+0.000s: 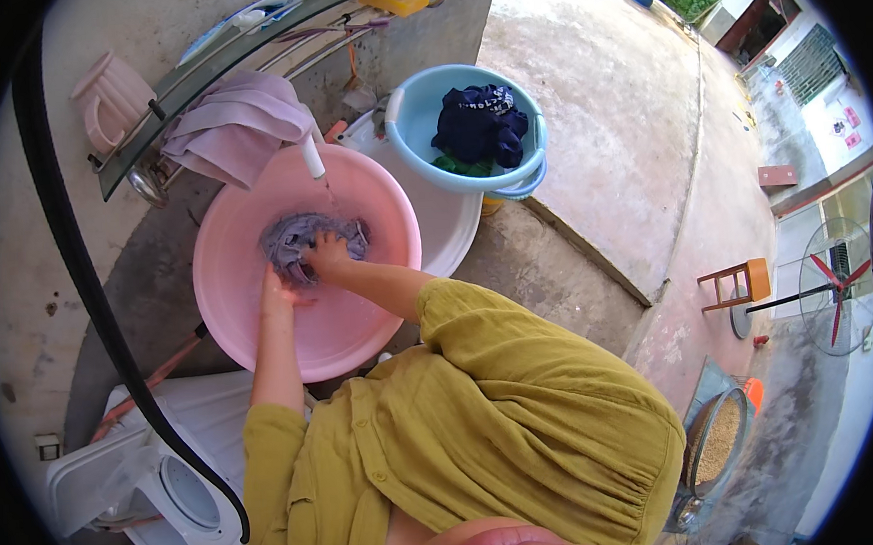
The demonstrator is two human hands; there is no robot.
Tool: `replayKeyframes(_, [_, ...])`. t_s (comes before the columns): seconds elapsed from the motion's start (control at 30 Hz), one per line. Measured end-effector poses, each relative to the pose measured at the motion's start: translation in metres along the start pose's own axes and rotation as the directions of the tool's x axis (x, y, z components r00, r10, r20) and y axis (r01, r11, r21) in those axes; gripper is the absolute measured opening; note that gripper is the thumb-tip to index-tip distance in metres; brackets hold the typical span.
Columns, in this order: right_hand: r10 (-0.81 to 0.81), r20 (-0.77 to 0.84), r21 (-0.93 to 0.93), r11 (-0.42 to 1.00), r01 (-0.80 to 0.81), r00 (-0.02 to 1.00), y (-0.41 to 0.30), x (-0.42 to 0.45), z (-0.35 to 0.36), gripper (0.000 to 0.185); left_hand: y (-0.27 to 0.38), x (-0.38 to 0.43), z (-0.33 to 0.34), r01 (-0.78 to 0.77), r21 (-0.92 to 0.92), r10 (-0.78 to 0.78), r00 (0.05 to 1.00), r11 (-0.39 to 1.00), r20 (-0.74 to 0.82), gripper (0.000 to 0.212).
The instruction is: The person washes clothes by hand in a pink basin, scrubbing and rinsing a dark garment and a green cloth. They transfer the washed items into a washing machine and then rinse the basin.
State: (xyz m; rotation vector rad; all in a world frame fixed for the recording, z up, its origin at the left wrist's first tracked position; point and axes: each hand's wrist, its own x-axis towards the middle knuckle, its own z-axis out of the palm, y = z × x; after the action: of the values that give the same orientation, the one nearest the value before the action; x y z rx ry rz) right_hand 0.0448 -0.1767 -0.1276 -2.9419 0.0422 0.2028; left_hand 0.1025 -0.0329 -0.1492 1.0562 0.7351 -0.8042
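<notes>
A pink plastic basin (314,345) stands in front of me. Wet grey-blue cloth (294,235) lies bunched in it, under a white tap (313,160) with a thin stream of water falling from its spout. My right hand (328,254) rests on top of the cloth with its fingers bent into the folds; whether it grips cannot be made out. Beside the cloth's lower left edge, my left hand (280,289) has its thumb spread away from the fingers. Its fingertips touch or nearly touch the cloth and hold nothing visible.
Right of the basin, a light blue tub (411,144) holds dark navy and green clothes (477,126). A glass shelf (197,81) with a lilac towel (236,124) below juts from the wall. At lower left stands a white twin-tub washing machine (149,502). A concrete step edge (591,253) runs at right.
</notes>
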Motion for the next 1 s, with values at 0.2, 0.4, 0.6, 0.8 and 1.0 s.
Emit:
replayKeyframes(0.2, [-0.105, 0.107, 0.938, 0.341, -0.065, 0.989, -0.007, 0.002, -0.054, 0.037, -0.005, 0.011, -0.01, -0.252, -0.243, 0.32, 0.899, 0.937, 0.3, 0.061])
replayKeyframes(0.4, [-0.117, -0.13, 0.983, 0.112, 0.143, 0.985, -0.051, -0.021, -0.089, 0.031, 0.001, 0.017, -0.013, -0.287, -0.2, 0.35, 0.776, 0.937, 0.525, 0.052])
replayKeyframes(0.6, [-0.123, -0.39, 0.723, 0.572, 0.387, 0.912, -0.047, -0.022, -0.096, 0.034, 0.017, -0.017, 0.015, -0.315, -0.191, 0.368, 0.773, 0.93, 0.517, 0.045])
replayKeyframes(0.8, [0.145, -0.205, 0.611, 0.791, 0.011, 0.968, 0.009, 0.013, -0.079, 0.027, 0.019, -0.028, 0.031, -0.373, -0.233, 0.434, 0.84, 0.898, 0.327, 0.047])
replayKeyframes(1.0, [-0.042, -0.243, 0.094, 0.993, 0.067, 0.969, 0.073, 0.049, -0.033, 0.03, 0.032, 0.006, -0.001, -0.555, -0.121, 0.531, 0.828, 0.823, -0.18, 0.048])
